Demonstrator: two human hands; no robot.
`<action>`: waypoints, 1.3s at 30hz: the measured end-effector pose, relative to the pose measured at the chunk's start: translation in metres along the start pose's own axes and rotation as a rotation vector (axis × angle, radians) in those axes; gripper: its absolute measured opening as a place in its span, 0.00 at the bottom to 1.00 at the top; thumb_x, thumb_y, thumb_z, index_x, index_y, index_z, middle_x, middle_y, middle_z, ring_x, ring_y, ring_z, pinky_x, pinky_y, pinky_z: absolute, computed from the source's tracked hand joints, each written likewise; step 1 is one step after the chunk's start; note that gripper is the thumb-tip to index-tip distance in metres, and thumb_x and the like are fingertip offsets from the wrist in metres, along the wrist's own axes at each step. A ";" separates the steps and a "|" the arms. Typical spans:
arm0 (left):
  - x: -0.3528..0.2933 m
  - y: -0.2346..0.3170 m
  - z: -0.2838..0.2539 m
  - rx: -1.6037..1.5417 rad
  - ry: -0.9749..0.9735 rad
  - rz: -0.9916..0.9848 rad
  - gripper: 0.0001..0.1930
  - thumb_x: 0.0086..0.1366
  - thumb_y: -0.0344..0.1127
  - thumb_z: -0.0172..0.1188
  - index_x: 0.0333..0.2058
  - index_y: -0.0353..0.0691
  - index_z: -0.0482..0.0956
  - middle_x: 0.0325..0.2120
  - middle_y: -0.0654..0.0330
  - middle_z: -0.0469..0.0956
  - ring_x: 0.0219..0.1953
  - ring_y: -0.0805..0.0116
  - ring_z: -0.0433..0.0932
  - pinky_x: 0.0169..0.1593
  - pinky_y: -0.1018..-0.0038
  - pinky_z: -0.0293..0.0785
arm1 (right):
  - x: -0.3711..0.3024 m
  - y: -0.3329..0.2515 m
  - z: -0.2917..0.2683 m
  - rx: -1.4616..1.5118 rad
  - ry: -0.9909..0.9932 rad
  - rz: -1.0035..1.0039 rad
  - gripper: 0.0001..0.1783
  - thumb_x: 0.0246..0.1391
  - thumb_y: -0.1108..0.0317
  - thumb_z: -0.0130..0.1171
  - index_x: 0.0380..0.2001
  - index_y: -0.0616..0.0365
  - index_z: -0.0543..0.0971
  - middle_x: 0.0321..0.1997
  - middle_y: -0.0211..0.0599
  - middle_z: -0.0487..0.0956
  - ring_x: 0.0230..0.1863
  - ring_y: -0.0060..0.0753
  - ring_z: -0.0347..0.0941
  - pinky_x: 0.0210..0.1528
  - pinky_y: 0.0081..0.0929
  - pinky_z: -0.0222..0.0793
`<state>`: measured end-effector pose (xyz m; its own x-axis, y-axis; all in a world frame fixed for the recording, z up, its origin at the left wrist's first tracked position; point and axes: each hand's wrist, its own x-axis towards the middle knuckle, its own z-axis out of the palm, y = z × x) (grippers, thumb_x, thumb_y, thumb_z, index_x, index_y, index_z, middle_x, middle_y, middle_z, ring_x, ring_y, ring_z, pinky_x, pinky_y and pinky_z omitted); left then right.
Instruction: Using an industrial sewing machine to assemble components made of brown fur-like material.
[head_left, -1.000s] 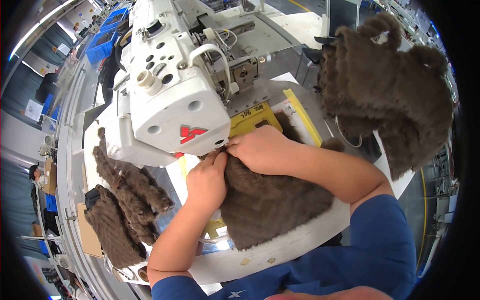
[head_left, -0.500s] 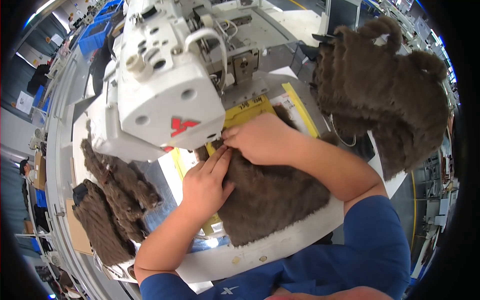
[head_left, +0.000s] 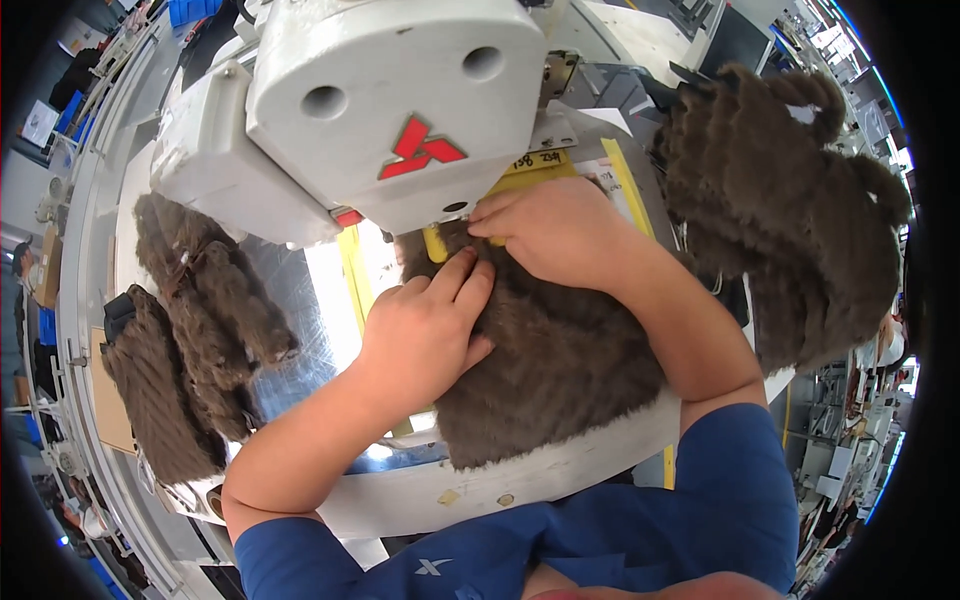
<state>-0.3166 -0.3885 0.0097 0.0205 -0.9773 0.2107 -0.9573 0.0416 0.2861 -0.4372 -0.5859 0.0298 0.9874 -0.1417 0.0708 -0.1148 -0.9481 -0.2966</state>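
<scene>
A brown fur piece (head_left: 560,375) lies on the white desk (head_left: 400,505), its upper end just below the head of a white sewing machine (head_left: 390,120). The worker's left hand (head_left: 415,325) rests on the fur's left side, its grip loose, fingers extended and thumb apart. The right hand (head_left: 550,232) bends over the upper end, fingertips beside the machine head; whether its grip pinches the fur cannot be told. Behind it shows a yellow plate (head_left: 540,173), with a yellow strip (head_left: 628,192) farther right. More brown fur pieces (head_left: 158,385) lie at left, and a large fur pile (head_left: 785,215) sits at right.
</scene>
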 end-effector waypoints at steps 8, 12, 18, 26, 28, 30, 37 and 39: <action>0.001 0.006 -0.001 0.009 -0.107 -0.044 0.45 0.43 0.45 0.79 0.61 0.37 0.74 0.60 0.49 0.76 0.40 0.55 0.84 0.44 0.64 0.82 | 0.001 -0.001 0.001 0.009 0.019 0.014 0.17 0.57 0.70 0.56 0.45 0.49 0.89 0.52 0.29 0.87 0.53 0.38 0.82 0.53 0.36 0.78; 0.005 0.006 0.000 0.058 -0.005 0.002 0.42 0.46 0.50 0.77 0.58 0.35 0.76 0.58 0.49 0.78 0.31 0.62 0.83 0.35 0.68 0.82 | 0.006 0.002 0.000 0.062 -0.007 0.117 0.17 0.57 0.71 0.56 0.45 0.49 0.89 0.53 0.27 0.86 0.55 0.37 0.81 0.55 0.35 0.78; 0.008 0.009 -0.001 0.048 -0.117 -0.096 0.42 0.49 0.48 0.76 0.62 0.36 0.73 0.61 0.49 0.75 0.41 0.55 0.86 0.43 0.64 0.84 | 0.011 0.009 -0.006 0.063 -0.024 0.101 0.18 0.56 0.72 0.55 0.45 0.48 0.89 0.53 0.29 0.86 0.53 0.42 0.82 0.55 0.39 0.78; 0.019 0.001 0.000 0.036 -0.067 -0.138 0.40 0.52 0.47 0.72 0.63 0.38 0.74 0.61 0.51 0.76 0.40 0.52 0.86 0.43 0.64 0.84 | 0.026 0.025 -0.004 0.084 0.032 0.107 0.18 0.56 0.73 0.52 0.43 0.50 0.89 0.50 0.33 0.87 0.52 0.45 0.82 0.54 0.40 0.77; 0.020 -0.002 -0.001 0.035 -0.046 -0.138 0.39 0.53 0.47 0.71 0.63 0.38 0.74 0.61 0.51 0.77 0.39 0.52 0.86 0.43 0.64 0.84 | 0.030 0.029 0.001 0.073 0.052 0.115 0.18 0.56 0.73 0.52 0.43 0.51 0.89 0.48 0.35 0.87 0.52 0.47 0.82 0.54 0.40 0.77; 0.018 -0.003 -0.003 0.047 -0.072 -0.158 0.39 0.53 0.47 0.71 0.63 0.38 0.74 0.61 0.51 0.77 0.39 0.52 0.86 0.43 0.64 0.84 | 0.036 0.034 0.010 0.117 0.091 0.132 0.17 0.55 0.71 0.53 0.42 0.51 0.88 0.45 0.41 0.87 0.50 0.49 0.82 0.54 0.42 0.77; 0.014 -0.005 -0.012 0.091 -0.108 -0.189 0.40 0.51 0.47 0.71 0.62 0.37 0.75 0.60 0.50 0.78 0.41 0.51 0.85 0.46 0.62 0.83 | 0.046 0.039 0.020 0.268 0.089 0.103 0.17 0.54 0.70 0.53 0.43 0.53 0.87 0.42 0.48 0.86 0.50 0.57 0.80 0.53 0.47 0.75; 0.015 -0.005 -0.013 0.127 -0.069 -0.150 0.40 0.50 0.47 0.71 0.62 0.36 0.74 0.60 0.49 0.78 0.44 0.50 0.84 0.49 0.61 0.81 | 0.038 0.034 0.011 0.214 0.026 0.027 0.18 0.56 0.69 0.53 0.47 0.54 0.86 0.45 0.51 0.84 0.51 0.59 0.79 0.54 0.48 0.74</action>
<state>-0.3077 -0.4002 0.0239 0.1500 -0.9826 0.1093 -0.9738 -0.1277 0.1880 -0.4019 -0.6203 0.0124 0.9808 -0.1764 0.0833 -0.1131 -0.8622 -0.4938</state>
